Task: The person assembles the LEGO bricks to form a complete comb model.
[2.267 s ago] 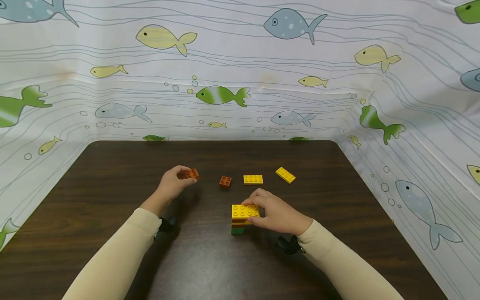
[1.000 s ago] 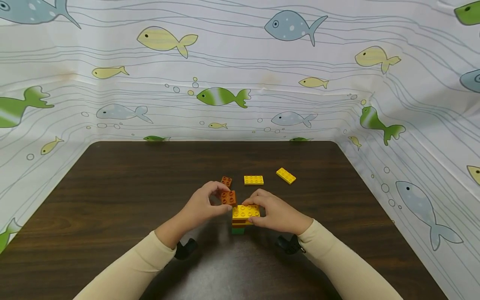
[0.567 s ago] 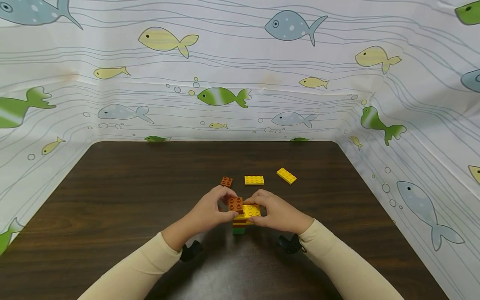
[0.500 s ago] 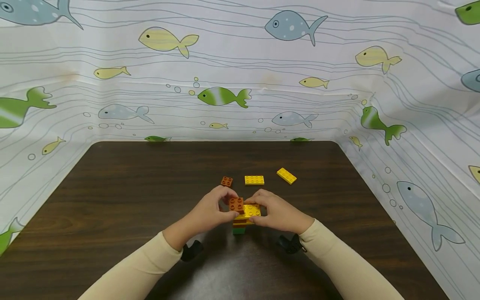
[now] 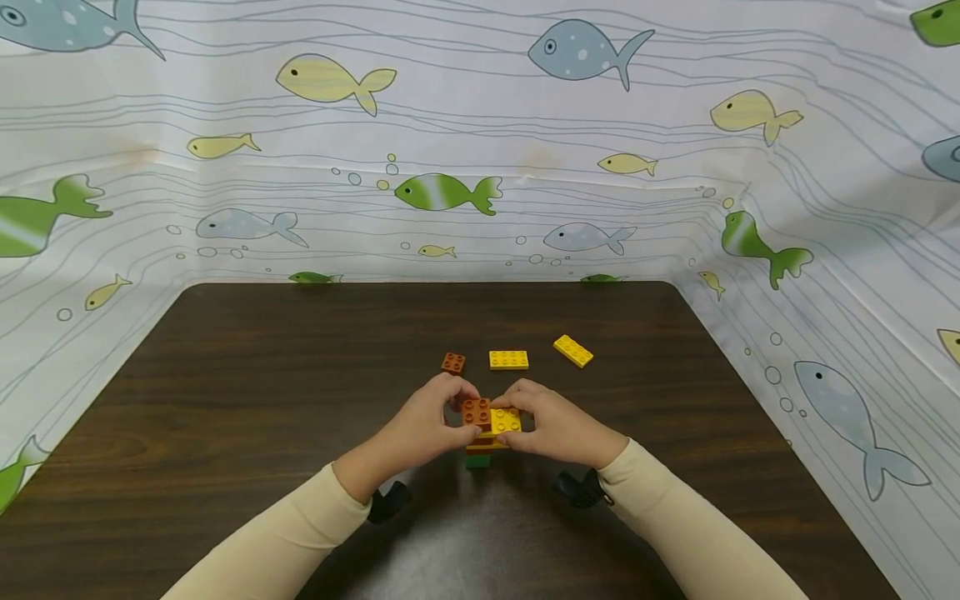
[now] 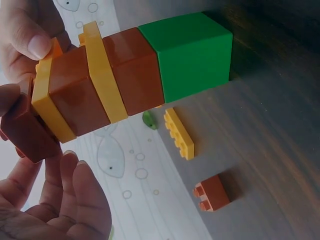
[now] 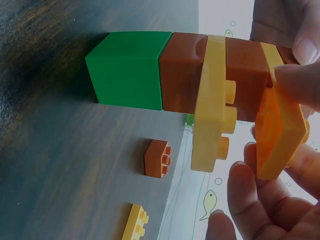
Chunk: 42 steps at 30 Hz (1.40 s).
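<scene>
My left hand [image 5: 423,423] pinches a brown two-by-two toy brick [image 5: 476,412] between thumb and fingers, at the left end of the top yellow plate [image 5: 507,421]. In the left wrist view that brick sits slightly askew against the plate, a thin gap showing along one side. My right hand [image 5: 561,427] grips the same plate by its right end. Below it the upright stack runs through a brown brick [image 6: 77,90], a second yellow plate [image 7: 207,110] and another brown brick [image 6: 135,70] to a green block [image 6: 192,55] at the bottom. Both yellow plates overhang to the right.
Behind the hands on the dark wooden table [image 5: 262,375] lie a loose brown brick [image 5: 453,362], a yellow plate [image 5: 508,360] and, farther right, an angled yellow plate [image 5: 573,351]. A fish-patterned sheet [image 5: 480,125] hangs around the back and sides.
My left hand has carried the brown brick rightward from the table's left side, then down onto the left end of the top yellow plate. My right hand has stayed on the stack.
</scene>
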Each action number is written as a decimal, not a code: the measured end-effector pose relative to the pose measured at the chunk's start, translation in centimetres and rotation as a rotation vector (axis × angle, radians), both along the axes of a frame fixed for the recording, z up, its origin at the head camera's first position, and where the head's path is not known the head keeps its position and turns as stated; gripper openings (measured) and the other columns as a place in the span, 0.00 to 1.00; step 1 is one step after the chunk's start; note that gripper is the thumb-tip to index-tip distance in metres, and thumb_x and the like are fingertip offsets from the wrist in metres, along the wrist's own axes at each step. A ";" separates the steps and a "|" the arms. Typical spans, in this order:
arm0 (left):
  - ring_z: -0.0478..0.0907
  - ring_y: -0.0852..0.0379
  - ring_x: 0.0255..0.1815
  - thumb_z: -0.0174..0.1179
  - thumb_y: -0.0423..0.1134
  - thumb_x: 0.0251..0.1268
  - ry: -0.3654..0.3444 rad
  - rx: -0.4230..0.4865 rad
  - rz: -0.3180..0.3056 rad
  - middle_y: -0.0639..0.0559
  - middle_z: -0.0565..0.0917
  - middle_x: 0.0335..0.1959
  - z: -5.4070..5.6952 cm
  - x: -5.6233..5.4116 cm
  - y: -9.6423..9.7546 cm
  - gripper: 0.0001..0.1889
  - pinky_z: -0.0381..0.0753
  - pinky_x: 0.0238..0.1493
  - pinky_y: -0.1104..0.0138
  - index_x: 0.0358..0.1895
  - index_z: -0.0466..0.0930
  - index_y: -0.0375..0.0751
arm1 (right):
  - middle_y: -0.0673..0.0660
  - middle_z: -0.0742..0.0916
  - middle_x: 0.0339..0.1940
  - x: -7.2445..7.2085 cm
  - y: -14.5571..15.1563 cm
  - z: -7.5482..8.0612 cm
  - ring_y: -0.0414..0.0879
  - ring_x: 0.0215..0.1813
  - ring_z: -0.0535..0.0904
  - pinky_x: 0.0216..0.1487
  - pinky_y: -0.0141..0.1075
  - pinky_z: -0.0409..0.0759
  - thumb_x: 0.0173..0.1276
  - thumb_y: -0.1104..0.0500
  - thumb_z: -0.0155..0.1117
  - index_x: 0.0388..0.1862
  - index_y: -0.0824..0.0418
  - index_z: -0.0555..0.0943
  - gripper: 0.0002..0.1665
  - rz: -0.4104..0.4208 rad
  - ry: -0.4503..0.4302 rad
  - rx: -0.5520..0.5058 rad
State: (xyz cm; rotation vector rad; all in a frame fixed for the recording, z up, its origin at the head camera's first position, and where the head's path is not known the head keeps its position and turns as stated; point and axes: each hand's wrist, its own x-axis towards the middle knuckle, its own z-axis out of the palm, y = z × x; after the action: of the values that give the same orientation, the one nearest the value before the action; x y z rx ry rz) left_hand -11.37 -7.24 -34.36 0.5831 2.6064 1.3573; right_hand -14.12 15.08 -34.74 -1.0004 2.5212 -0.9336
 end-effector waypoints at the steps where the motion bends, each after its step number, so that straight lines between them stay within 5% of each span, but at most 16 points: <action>1: 0.71 0.48 0.44 0.68 0.34 0.57 -0.001 0.000 0.002 0.50 0.74 0.42 0.0 0.0 0.0 0.15 0.76 0.47 0.58 0.47 0.77 0.39 | 0.51 0.79 0.47 0.0 0.0 0.0 0.44 0.44 0.73 0.48 0.43 0.79 0.64 0.56 0.68 0.58 0.63 0.79 0.24 0.000 -0.001 0.000; 23: 0.72 0.48 0.42 0.68 0.35 0.56 0.002 -0.048 -0.029 0.53 0.74 0.40 0.0 -0.5 -0.1 0.14 0.75 0.42 0.64 0.45 0.78 0.40 | 0.51 0.78 0.46 0.0 0.0 -0.1 0.50 0.44 0.74 0.46 0.43 0.79 0.64 0.57 0.67 0.57 0.64 0.79 0.24 -0.001 -0.023 -0.017; 42: 0.72 0.55 0.40 0.68 0.34 0.58 -0.029 0.066 -0.005 0.50 0.75 0.42 -0.7 -0.1 -0.2 0.16 0.76 0.40 0.67 0.49 0.78 0.38 | 0.50 0.79 0.49 0.4 -0.4 -0.4 0.44 0.47 0.72 0.52 0.48 0.76 0.66 0.53 0.66 0.55 0.57 0.77 0.20 -0.031 0.012 -0.204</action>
State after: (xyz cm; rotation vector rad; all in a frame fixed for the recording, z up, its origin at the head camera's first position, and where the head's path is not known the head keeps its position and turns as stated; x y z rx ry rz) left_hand -11.42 -7.43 -35.07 0.5744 2.5438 1.4444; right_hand -13.76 14.64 -35.12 -1.0288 2.4959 -1.2172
